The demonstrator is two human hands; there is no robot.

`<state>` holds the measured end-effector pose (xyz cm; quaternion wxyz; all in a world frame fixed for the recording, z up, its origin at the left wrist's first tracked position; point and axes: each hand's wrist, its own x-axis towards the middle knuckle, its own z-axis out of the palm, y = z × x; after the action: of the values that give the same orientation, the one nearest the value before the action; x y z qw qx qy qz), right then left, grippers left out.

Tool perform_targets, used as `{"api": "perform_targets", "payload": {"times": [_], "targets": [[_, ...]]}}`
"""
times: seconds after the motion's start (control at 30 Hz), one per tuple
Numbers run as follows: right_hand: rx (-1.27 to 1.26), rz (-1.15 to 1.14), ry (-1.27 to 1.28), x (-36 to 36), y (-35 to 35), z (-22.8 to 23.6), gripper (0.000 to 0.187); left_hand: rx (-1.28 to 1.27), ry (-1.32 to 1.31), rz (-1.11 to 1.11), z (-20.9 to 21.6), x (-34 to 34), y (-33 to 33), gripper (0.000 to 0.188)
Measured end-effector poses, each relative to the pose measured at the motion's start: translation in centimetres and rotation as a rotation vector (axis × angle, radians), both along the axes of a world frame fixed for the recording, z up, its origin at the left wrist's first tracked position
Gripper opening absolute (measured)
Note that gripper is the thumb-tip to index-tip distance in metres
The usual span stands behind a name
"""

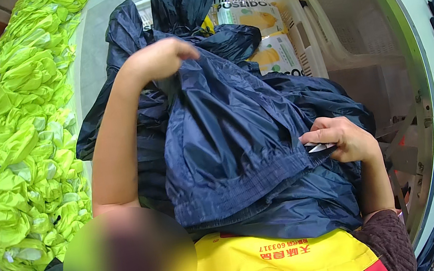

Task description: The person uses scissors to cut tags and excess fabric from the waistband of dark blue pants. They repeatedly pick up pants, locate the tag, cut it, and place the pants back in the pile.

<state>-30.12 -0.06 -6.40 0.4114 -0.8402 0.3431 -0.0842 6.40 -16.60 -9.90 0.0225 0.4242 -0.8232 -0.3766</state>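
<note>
A shiny navy garment (pixel 227 128) lies spread in front of me, its wide gathered elastic band (pixel 238 190) towards my body. At its far end my left hand (pixel 160 59) is closed on the fabric, slightly blurred, fingers bent down. Near the right end of the band, my right hand (pixel 342 139) is closed around thread snips (pixel 320 147). Only their pointed metal blades show; the rest is hidden in the palm. The right fingers also touch the navy fabric there.
More navy garments (pixel 185 4) are heaped beneath and beyond, over a white plastic crate (pixel 298 22) holding printed packages (pixel 275 55). A tall pile of bright yellow-green garments (pixel 28 151) stands at left. Translucent crates (pixel 348 8) and a green-edged metal frame (pixel 407 44) are at right.
</note>
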Motion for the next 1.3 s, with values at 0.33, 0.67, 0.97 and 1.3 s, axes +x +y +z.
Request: {"api": "perform_targets", "payload": {"times": [0.33, 0.67, 0.97, 1.3], "targets": [[-0.146, -0.076, 0.107, 0.6, 1.7, 0.1, 0.066, 0.114, -0.34, 0.258, -5.5, -7.2, 4.4, 0.049], [-0.16, -0.086, 0.089, 0.4, 2.0, -0.4, 0.067, -0.038, -0.236, 0.454, -8.3, -6.9, 5.2, 0.022], [0.041, -0.09, -0.141, -0.3, 1.5, -2.3, 0.066, -0.825, -0.024, -0.103, -13.1, -2.7, -4.6, 0.04], [0.384, -0.085, -0.025, -6.2, -12.0, -2.8, 0.022, -0.363, -0.913, 0.269, -10.0, -1.7, 3.1, 0.035]]}}
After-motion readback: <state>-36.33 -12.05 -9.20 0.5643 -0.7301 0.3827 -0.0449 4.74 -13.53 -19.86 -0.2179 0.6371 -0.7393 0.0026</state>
